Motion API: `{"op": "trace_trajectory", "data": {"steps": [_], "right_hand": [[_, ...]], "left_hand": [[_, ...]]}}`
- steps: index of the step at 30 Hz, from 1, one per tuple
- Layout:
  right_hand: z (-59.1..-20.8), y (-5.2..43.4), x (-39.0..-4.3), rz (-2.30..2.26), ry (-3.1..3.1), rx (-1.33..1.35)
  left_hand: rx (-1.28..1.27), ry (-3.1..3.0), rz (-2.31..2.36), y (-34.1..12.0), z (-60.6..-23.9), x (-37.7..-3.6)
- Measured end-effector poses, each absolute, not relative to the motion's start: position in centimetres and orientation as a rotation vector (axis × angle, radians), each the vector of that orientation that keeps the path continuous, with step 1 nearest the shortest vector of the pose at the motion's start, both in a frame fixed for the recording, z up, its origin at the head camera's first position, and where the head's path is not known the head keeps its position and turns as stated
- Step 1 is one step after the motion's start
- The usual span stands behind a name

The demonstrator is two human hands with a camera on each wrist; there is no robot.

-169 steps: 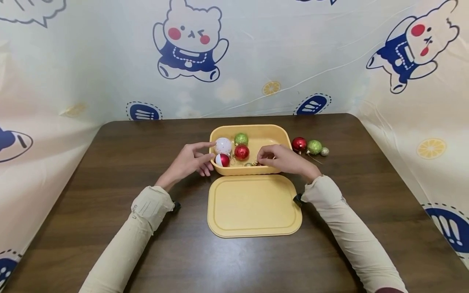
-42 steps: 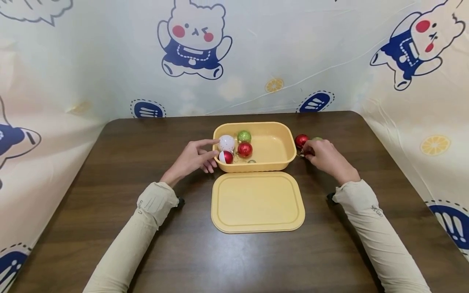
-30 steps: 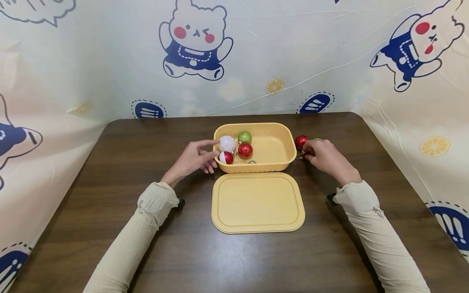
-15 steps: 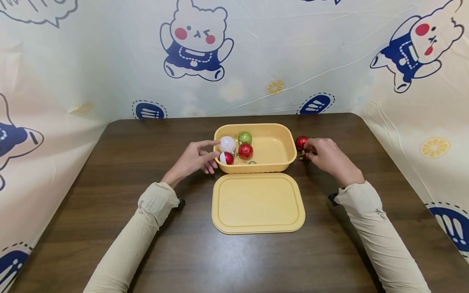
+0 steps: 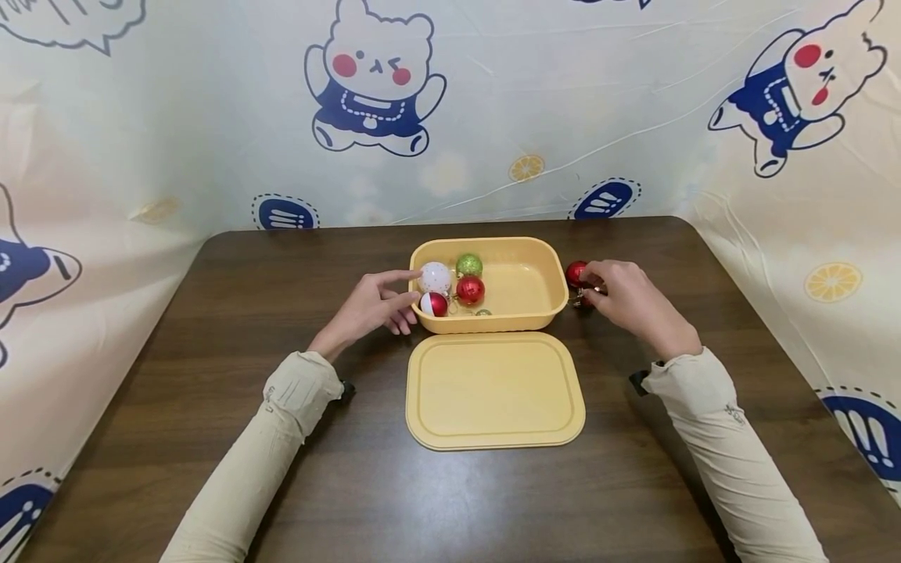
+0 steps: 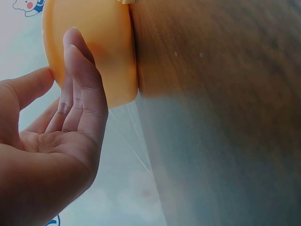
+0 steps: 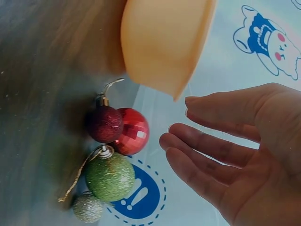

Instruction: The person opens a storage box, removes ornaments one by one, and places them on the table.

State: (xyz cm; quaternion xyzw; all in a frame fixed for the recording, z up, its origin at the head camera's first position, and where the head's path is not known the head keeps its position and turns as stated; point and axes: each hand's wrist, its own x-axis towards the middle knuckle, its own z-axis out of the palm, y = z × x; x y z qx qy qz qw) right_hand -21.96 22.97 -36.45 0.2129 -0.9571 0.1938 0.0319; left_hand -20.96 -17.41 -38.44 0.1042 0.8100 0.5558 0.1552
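My left hand (image 5: 373,305) is at the left end of the yellow box (image 5: 531,319), fingers relaxed, a fingertip touching the rim in the left wrist view. Inside the box are Christmas baubles: a speckled white one (image 5: 435,277), a green one (image 5: 469,265), a red one (image 5: 470,290), a red-and-white one (image 5: 433,304) and a small gold one (image 5: 483,313). To the right of the box my right hand (image 7: 235,146) holds nothing, fingers apart. Beside it in the right wrist view lie a dark red bauble (image 7: 104,124), a faceted red one (image 7: 136,132), a green one (image 7: 110,176) and a small silvery one (image 7: 88,208).
A flat yellow lid (image 5: 496,391) lies on the brown wooden table (image 5: 338,485), just in front of the box. A printed curtain (image 5: 479,94) hangs behind the table and along its sides.
My right hand has moved from inside the box to its right side and let go of the small dark red bauble there, beside the others. My left hand keeps its place at the rim.
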Motion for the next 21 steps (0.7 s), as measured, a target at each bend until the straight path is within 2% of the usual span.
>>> {"op": "trace_trajectory", "data": {"steps": [21], "right_hand": [[-34.3, 21.6, -20.8, 0.63, -2.858, 0.68]], "left_hand": [[0.338, 2.335, 1.627, -17.9, -40.1, -21.7]]}}
